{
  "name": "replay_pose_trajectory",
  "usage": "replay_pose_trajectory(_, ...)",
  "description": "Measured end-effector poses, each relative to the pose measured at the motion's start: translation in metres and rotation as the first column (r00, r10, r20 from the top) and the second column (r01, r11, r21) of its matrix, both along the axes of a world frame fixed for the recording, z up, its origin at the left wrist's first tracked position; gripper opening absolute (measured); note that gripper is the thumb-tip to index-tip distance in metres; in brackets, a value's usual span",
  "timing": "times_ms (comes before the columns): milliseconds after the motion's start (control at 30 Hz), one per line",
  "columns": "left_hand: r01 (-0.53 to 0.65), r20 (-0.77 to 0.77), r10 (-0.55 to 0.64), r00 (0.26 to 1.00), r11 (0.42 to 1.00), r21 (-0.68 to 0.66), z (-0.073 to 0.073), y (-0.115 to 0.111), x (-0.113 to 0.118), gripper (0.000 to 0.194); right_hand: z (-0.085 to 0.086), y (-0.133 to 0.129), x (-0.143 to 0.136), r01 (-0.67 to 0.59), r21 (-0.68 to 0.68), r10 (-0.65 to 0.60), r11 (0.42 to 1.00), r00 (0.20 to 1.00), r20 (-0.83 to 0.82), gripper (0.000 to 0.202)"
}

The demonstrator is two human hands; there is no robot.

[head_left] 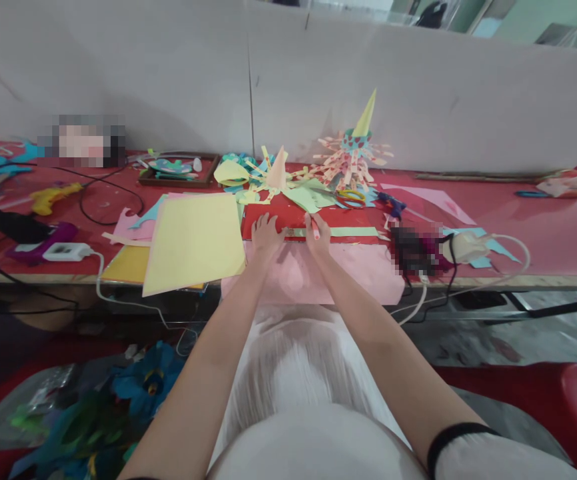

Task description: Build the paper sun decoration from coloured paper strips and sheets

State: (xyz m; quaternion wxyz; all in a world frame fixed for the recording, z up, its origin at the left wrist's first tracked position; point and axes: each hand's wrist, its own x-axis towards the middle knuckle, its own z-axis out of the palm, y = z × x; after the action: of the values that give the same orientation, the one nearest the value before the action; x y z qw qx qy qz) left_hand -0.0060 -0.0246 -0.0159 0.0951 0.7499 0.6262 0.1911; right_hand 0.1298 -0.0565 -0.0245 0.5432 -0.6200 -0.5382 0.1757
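My left hand (265, 233) lies with its fingers spread on a red sheet (288, 215), at the left end of a narrow pale green strip (353, 232). A slim orange-tipped pen (316, 230) is in my right hand (321, 235), whose fingers are closed around it over the same strip. The part of the strip between my hands looks patterned, too small to make out. Pink paper (338, 267) lies under my wrists and hangs over the table edge.
Yellow sheets (193, 240) lie left of my hands. Behind stand paper cones (366, 117) with fringed strips, near yellow-handled scissors (351, 198). A yellow glue gun (56, 197), a purple power strip (43, 243) and cables are at left; a white plug (468, 247) is at right.
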Motion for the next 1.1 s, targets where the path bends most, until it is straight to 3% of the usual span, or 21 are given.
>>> replay_pose_trajectory(133,0.01,-0.031,-0.01,0.999,1.0,0.005,0.001,-0.001,0.0,0.05,0.004,-0.001,-0.005,0.075,0.125,-0.087,0.989,0.992,0.09,0.04)
replay_pose_trajectory(267,0.016,-0.032,-0.016,0.999,1.0,0.005,0.001,-0.003,-0.001,0.05,0.008,-0.002,-0.012,-0.051,0.119,0.032,0.992,0.988,0.151,0.041)
replay_pose_trajectory(367,0.006,-0.035,-0.006,0.999,1.0,0.0,0.002,-0.003,-0.001,0.049,0.009,0.002,-0.01,-0.074,-0.037,0.072,0.997,0.997,-0.041,0.047)
replay_pose_trajectory(467,-0.002,-0.036,0.001,0.999,1.0,-0.006,0.002,-0.002,0.0,0.049,0.009,0.014,0.0,-0.085,-0.112,0.046,0.99,0.95,-0.31,0.048)
replay_pose_trajectory(600,-0.003,-0.027,0.004,1.0,1.0,0.022,0.0,0.0,0.001,0.049,0.009,0.028,0.012,-0.212,-0.138,0.124,0.967,0.873,-0.471,0.039)
replay_pose_trajectory(667,-0.004,-0.028,0.005,1.0,1.0,0.026,-0.001,0.0,0.001,0.049,0.007,0.029,0.014,-0.213,-0.15,0.113,0.966,0.861,-0.496,0.035)
replay_pose_trajectory(800,0.007,-0.03,-0.007,1.0,1.0,0.002,-0.001,0.001,0.0,0.048,0.005,0.018,0.007,-0.14,-0.056,0.113,0.989,0.934,-0.339,0.03)
replay_pose_trajectory(967,0.007,-0.03,-0.007,1.0,1.0,0.012,-0.001,0.002,0.0,0.048,0.009,0.003,-0.002,0.022,0.076,-0.018,0.997,0.998,-0.055,0.031)
replay_pose_trajectory(1100,0.014,-0.031,-0.014,0.999,1.0,0.002,-0.001,0.002,-0.001,0.049,0.013,0.001,-0.004,-0.029,0.081,0.029,0.996,1.0,0.009,0.03)
